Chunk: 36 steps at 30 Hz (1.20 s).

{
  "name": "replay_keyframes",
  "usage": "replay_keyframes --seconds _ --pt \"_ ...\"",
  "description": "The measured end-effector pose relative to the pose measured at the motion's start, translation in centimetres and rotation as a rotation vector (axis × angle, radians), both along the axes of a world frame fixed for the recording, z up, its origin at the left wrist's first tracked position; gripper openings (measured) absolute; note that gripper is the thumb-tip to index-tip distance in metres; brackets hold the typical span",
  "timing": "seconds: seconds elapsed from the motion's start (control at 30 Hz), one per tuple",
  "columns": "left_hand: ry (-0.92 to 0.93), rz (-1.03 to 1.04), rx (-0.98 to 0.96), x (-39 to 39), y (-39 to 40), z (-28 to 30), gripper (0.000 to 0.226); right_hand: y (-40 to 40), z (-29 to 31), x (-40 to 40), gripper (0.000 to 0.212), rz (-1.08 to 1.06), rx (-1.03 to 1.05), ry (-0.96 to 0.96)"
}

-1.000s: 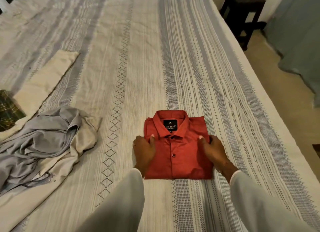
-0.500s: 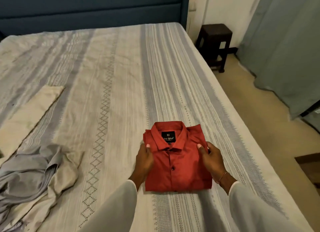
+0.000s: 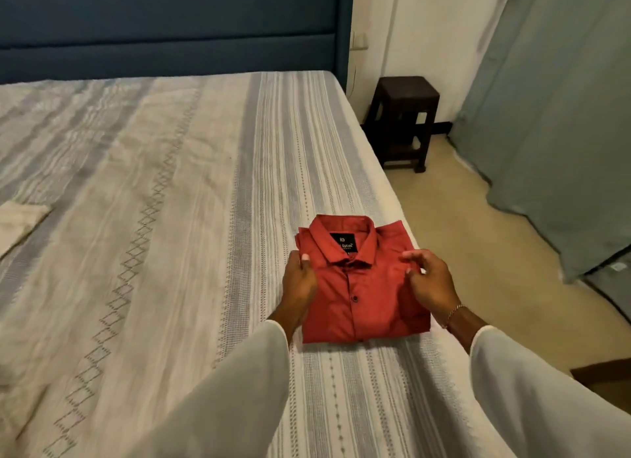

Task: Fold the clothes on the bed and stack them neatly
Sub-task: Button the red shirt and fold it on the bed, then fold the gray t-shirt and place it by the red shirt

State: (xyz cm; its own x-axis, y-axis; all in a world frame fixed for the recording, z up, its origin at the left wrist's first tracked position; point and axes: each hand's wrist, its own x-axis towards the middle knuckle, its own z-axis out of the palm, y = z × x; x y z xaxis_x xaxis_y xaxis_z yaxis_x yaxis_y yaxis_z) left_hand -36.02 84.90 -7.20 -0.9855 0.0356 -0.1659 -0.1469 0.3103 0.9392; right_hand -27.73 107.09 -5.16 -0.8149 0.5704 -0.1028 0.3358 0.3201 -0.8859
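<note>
Red, folded and buttoned, the dress shirt (image 3: 358,286) lies near the right edge of the striped bedspread (image 3: 170,218). The left hand (image 3: 300,283) holds its left side, thumb on top. The right hand (image 3: 428,280) hovers over the right side, fingers loosely spread.

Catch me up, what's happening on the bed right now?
A person is handling a folded red shirt that lies near the right edge of the bed, collar up and buttoned. The left hand grips the shirt's left edge, thumb on top. The right hand is over the right side with fingers loosely spread, apparently not gripping. A cream cloth lies at the far left.
</note>
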Motion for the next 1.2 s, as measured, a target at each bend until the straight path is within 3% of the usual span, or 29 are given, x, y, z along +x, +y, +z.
replay_keyframes --seconds 0.2,0.3,0.37,0.47,0.6,0.7,0.8,0.9,1.0,1.13,1.2 --pt "-0.032 0.025 0.033 -5.4 3.8 -2.7 0.025 3.2 -2.5 -5.0 0.042 0.069 0.165 -0.047" --pt "-0.128 -0.009 0.066 -6.0 3.6 -5.0 0.042 3.9 -4.8 -5.0 0.043 0.283 0.384 -0.245" --pt "-0.161 -0.051 0.008 -4.9 3.2 -6.5 0.051 3.8 -6.9 -4.0 0.06 0.367 0.51 -0.425" --pt "-0.083 -0.101 -0.099 -3.8 2.7 -8.2 0.047 3.2 -9.0 -3.2 0.084 0.394 0.631 -0.48" --pt "-0.021 -0.103 -0.135 -3.1 2.7 -7.8 0.046 3.3 -8.5 -3.2 0.072 0.442 0.655 -0.509" --pt "0.051 -0.197 -0.152 -1.1 1.8 -6.0 0.047 2.0 -6.6 -2.4 0.065 0.439 0.8 -0.528" --pt "0.158 -0.278 -0.434 0.9 -1.1 -4.5 0.063 -1.4 -4.5 -0.8 0.071 0.499 0.876 -0.454" --pt "0.19 -0.327 -0.769 2.1 -5.8 -2.8 0.077 -5.8 -2.7 0.3 0.063 0.623 0.844 -0.41" --pt "0.229 -0.42 -0.927 4.1 -11.3 -0.8 0.083 -10.5 -0.8 1.4 0.064 0.707 0.773 -0.403" --pt "0.148 -0.409 -1.11 8.0 -21.9 2.3 0.082 -20.5 1.7 3.1 0.092 0.796 0.7 -0.313" --pt "0.091 -0.359 -1.157 10.8 -29.6 3.9 0.08 -28.2 3.4 4.1 0.085 0.882 0.708 -0.282"
